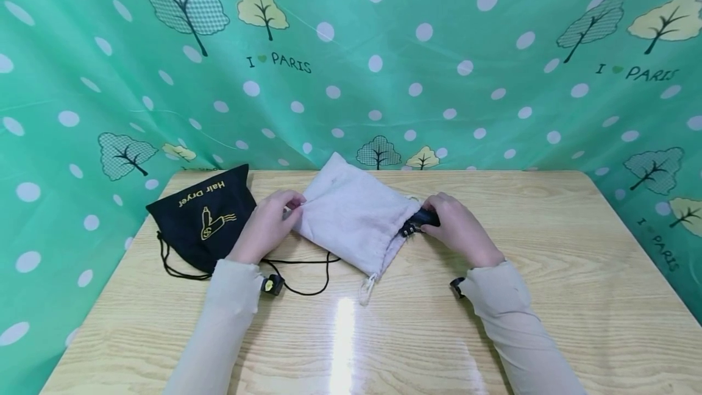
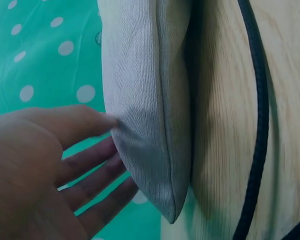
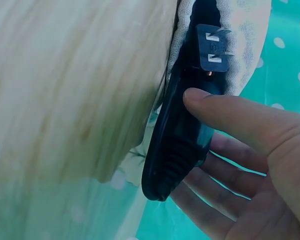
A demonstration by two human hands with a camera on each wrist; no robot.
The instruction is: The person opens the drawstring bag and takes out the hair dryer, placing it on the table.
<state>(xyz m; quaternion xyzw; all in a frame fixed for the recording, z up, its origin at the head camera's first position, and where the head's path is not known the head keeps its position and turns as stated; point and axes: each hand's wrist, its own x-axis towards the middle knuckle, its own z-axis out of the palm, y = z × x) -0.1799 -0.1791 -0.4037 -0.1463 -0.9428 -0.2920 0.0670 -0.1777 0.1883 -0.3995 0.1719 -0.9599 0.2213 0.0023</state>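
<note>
A pale grey cloth drawstring bag (image 1: 351,215) lies slanted on the table, its mouth toward the right. My left hand (image 1: 267,227) holds the closed left end; in the left wrist view the thumb presses into the cloth (image 2: 137,85), with the other fingers behind it. At the mouth, my right hand (image 1: 459,231) grips the black handle (image 1: 425,218) of what looks like a hair dryer, the rest hidden inside the bag. The right wrist view shows the thumb on the handle (image 3: 177,135), near a black two-pin plug (image 3: 213,48).
A black drawstring pouch (image 1: 203,218) printed "Hair Dryer" lies at the left, partly behind my left forearm. Its black cord (image 1: 307,292) loops across the wooden table (image 1: 406,334). A green dotted curtain (image 1: 351,78) hangs behind the table's far edge.
</note>
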